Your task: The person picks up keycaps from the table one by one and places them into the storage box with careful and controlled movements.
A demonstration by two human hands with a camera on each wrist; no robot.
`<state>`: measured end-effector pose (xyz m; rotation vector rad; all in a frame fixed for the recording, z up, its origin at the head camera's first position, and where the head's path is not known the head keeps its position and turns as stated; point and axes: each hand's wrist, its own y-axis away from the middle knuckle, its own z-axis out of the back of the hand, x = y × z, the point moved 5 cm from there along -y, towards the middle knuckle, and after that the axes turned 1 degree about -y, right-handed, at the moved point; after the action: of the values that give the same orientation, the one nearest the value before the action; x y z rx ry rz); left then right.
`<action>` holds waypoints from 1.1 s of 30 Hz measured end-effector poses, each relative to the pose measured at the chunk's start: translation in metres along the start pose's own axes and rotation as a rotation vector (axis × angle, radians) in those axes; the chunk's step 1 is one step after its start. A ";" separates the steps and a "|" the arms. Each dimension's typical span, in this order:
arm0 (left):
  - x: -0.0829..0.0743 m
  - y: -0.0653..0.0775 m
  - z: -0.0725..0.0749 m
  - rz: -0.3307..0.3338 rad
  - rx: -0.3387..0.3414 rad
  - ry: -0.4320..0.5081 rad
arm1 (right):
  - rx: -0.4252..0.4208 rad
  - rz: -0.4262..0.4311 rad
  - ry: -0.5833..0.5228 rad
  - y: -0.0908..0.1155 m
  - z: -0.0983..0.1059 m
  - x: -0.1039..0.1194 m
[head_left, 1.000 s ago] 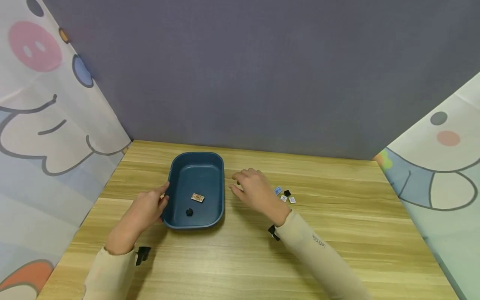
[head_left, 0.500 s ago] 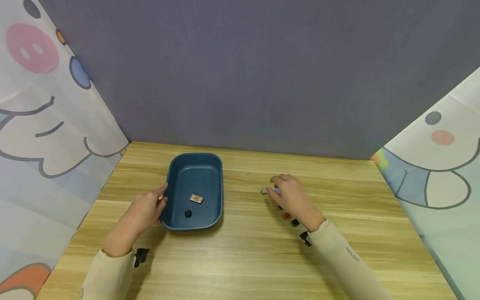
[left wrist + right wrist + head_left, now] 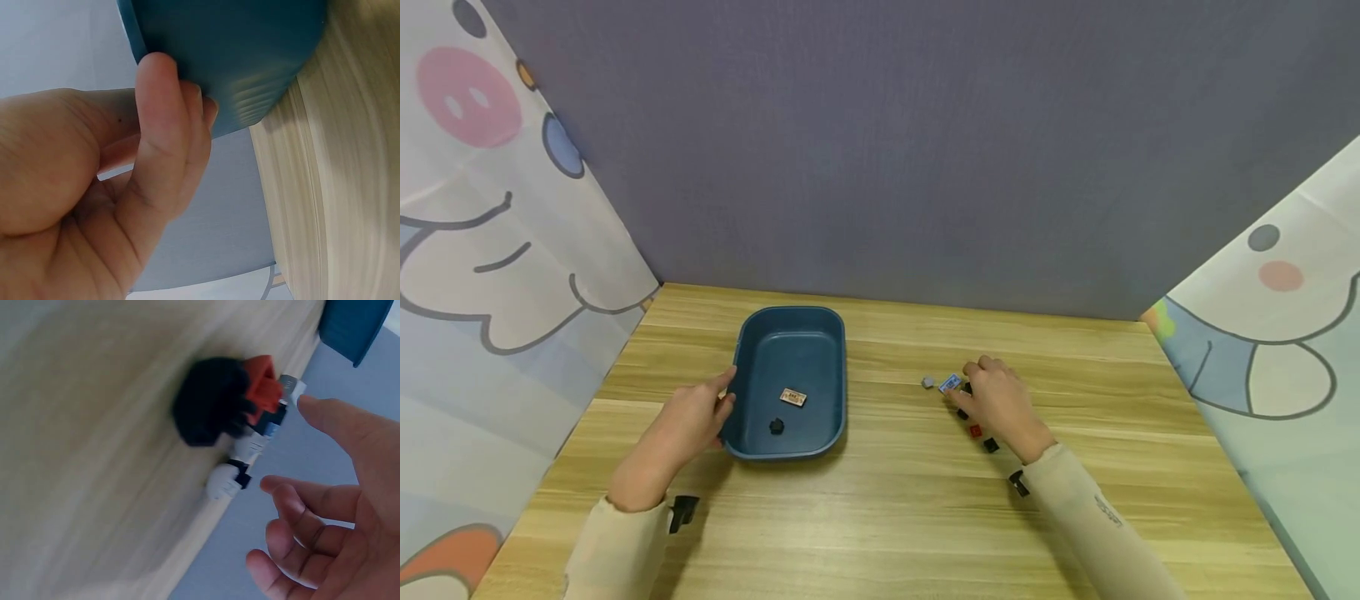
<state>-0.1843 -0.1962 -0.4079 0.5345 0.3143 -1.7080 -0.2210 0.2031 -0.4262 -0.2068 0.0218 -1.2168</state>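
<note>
My left hand (image 3: 677, 425) holds the near-left side of a dark blue plastic tray (image 3: 843, 375), its fingers against the outer wall in the left wrist view. Inside the tray lie a wide beige printed piece (image 3: 793, 397) and a small black piece (image 3: 777, 427). Above a cluster of small keycap-like pieces hovers my right hand (image 3: 1000, 404), thumb and fingers apart, with nothing seen held. By its thumb lies a wide blue-and-white piece (image 3: 951, 383); a grey piece (image 3: 928, 382) sits left of that. Red (image 3: 975, 431) and black (image 3: 991, 445) pieces lie nearer me. The hand partly hides others.
The wooden table (image 3: 880, 517) ends at a grey partition (image 3: 910, 167) behind. Cartoon-printed sheets (image 3: 580, 242) flank both sides. Black wrist mounts (image 3: 682, 513) hang below the sleeves.
My right hand has moved from beside the tray rightward to the small pieces, then slightly further right, uncovering the blue-and-white piece. My left hand stays on the tray.
</note>
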 end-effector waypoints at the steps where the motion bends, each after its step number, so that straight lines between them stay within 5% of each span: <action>1: 0.000 0.000 0.000 0.000 0.001 -0.002 | 0.008 -0.008 0.003 0.000 -0.002 -0.001; 33: -0.001 -0.001 0.001 -0.004 -0.005 -0.011 | 0.069 -0.032 0.033 -0.007 -0.017 -0.005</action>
<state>-0.1850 -0.1959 -0.4069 0.5212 0.3118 -1.7129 -0.2308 0.2028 -0.4420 -0.1265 0.0053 -1.2510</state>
